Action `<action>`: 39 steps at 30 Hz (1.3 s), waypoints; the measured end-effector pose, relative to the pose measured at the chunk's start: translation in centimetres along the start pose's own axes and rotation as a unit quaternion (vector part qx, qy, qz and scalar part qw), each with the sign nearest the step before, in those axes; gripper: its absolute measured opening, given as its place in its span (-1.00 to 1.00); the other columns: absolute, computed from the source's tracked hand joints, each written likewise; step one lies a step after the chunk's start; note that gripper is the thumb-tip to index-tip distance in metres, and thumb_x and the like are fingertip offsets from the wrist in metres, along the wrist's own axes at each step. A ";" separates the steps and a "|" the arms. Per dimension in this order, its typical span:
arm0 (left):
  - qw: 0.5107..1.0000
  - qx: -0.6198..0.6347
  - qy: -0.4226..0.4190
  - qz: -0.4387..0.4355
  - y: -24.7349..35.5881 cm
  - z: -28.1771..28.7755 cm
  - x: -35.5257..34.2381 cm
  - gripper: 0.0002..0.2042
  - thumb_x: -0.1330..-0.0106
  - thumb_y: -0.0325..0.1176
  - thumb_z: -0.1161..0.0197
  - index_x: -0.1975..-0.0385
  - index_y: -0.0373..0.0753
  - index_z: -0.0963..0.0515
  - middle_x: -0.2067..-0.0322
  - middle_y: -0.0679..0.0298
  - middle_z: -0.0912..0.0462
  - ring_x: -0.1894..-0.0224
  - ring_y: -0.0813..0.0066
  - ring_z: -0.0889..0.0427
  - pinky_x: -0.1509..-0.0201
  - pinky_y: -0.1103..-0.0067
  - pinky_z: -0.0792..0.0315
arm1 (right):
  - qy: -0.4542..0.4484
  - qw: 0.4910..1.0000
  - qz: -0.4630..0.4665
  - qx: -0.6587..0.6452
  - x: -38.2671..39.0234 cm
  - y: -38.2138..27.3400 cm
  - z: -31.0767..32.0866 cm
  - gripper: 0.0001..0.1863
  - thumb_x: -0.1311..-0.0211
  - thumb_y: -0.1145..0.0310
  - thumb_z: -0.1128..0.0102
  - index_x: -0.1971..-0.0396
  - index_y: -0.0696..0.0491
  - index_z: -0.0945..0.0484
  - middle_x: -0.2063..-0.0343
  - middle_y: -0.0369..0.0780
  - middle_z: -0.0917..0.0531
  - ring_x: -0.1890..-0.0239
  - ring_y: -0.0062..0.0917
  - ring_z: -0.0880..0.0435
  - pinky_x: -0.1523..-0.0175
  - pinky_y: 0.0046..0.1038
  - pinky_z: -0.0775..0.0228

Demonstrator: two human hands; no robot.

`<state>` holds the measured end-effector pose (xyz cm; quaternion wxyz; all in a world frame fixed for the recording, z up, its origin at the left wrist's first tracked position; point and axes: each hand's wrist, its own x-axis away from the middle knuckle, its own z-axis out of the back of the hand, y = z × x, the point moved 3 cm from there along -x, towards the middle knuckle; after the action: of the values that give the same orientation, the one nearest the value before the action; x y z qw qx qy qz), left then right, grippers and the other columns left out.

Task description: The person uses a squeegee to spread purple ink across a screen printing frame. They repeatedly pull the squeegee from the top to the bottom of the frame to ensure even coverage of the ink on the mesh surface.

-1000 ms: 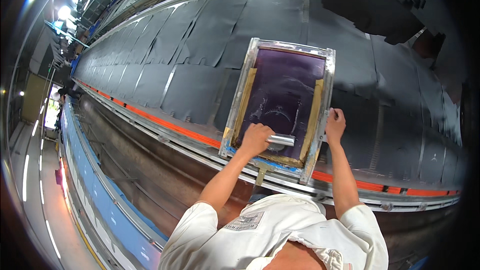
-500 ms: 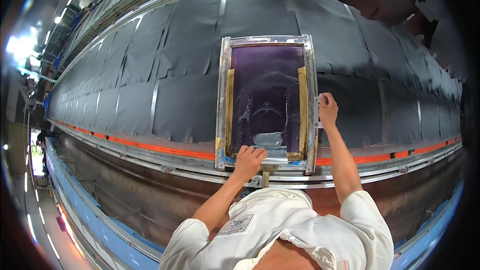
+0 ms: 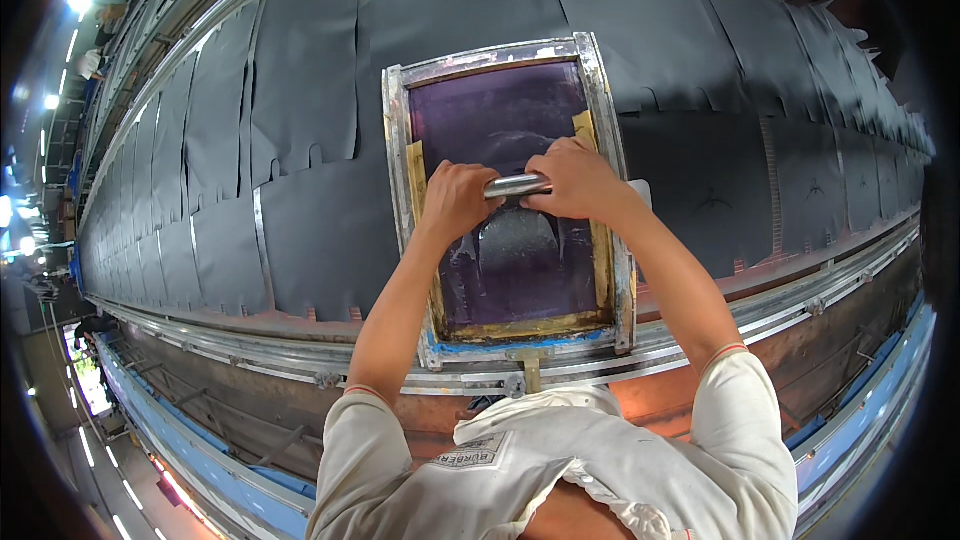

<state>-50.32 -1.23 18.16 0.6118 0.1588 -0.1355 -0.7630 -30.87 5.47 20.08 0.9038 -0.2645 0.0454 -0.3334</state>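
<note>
A screen-printing frame [image 3: 398, 130] with a metal rim and a dark purple mesh [image 3: 480, 105] lies on black sheets before me. Across the middle of the mesh is a squeegee with a shiny metal bar [image 3: 518, 185]. My left hand [image 3: 458, 198] is closed round its left end, and my right hand [image 3: 580, 178] grips the right end. The hands hide most of the bar, and its lower edge is hard to see. Just below it, wet-looking clear paste [image 3: 518, 235] spreads on the mesh. Yellowish tape [image 3: 530, 328] lines the inner border.
Black sheets [image 3: 320, 250] cover the long table in rows. Faint arc-shaped marks [image 3: 715, 205] show on sheets right of the frame. A metal rail [image 3: 260, 348] runs along the near edge, with a clamp piece [image 3: 532, 370] at the frame's foot. Blue panels [image 3: 210, 475] stand lower left.
My right hand has left the frame's right side and joined the left on the squeegee. The squeegee has gone from the near end to mid-mesh. The frame appears farther left and slightly turned.
</note>
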 end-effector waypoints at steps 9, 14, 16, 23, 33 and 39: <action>0.999 0.018 0.042 -0.014 1.6 -1.1 12.6 -0.85 0.05 -0.45 -0.46 0.44 -0.10 -0.71 0.44 0.31 -0.72 0.35 0.21 -0.65 0.12 0.31 -0.38 | -0.009 0.996 0.034 0.077 5.8 -7.5 -9.4 -0.76 0.09 0.38 -0.42 0.33 0.01 -0.68 0.34 -0.08 -0.65 0.08 -0.13 -0.59 -0.17 -0.16 -0.34; 0.999 0.036 0.008 -0.030 2.3 0.0 18.2 -0.82 0.02 -0.40 -0.47 0.38 -0.07 -0.70 0.43 0.33 -0.70 0.33 0.28 -0.66 0.13 0.33 -0.35 | 0.001 0.997 0.055 0.049 9.1 -11.6 -11.4 -0.76 0.11 0.37 -0.44 0.35 0.00 -0.69 0.41 -0.16 -0.68 0.13 -0.23 -0.65 -0.17 -0.20 -0.34; 0.999 0.012 0.006 -0.036 1.2 1.6 16.0 -0.81 0.03 -0.39 -0.50 0.38 -0.09 -0.71 0.44 0.33 -0.71 0.32 0.27 -0.67 0.11 0.34 -0.36 | -0.037 0.995 0.033 0.086 6.5 -11.8 -9.4 -0.80 0.02 0.32 -0.44 0.35 0.02 -0.70 0.38 -0.14 -0.74 0.10 -0.26 -0.68 -0.16 -0.21 -0.35; 0.998 0.004 0.059 -0.033 -2.8 3.8 7.3 -0.82 0.01 -0.37 -0.54 0.40 -0.10 -0.70 0.45 0.31 -0.70 0.31 0.24 -0.67 0.10 0.30 -0.36 | -0.019 0.998 -0.001 0.067 -1.8 -7.9 -4.9 -0.83 -0.06 0.28 -0.44 0.36 -0.02 -0.70 0.38 -0.14 -0.74 0.13 -0.17 -0.67 -0.10 -0.18 -0.39; 0.998 -0.005 0.066 0.001 1.6 0.3 17.4 -0.76 0.04 -0.50 -0.40 0.33 -0.09 -0.69 0.37 0.30 -0.69 0.29 0.24 -0.62 0.08 0.30 -0.36 | 0.034 0.997 0.037 0.067 6.8 -11.3 -11.1 -0.73 0.13 0.41 -0.47 0.33 -0.01 -0.66 0.34 -0.17 -0.67 0.07 -0.20 -0.60 -0.10 -0.17 -0.35; 1.000 0.013 -0.006 -0.003 3.1 1.5 20.6 -0.85 -0.03 -0.38 -0.45 0.39 -0.10 -0.66 0.41 0.31 -0.68 0.30 0.29 -0.66 0.04 0.31 -0.36 | -0.062 0.995 0.046 0.057 9.1 -14.1 -10.2 -0.77 0.07 0.36 -0.43 0.34 -0.01 -0.67 0.42 -0.17 -0.71 0.18 -0.20 -0.66 -0.13 -0.17 -0.36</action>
<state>-52.35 -22.01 19.16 0.6066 0.1625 -0.1482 -0.7640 -34.64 -13.77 19.42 0.9331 -0.2299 -0.0174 -0.2761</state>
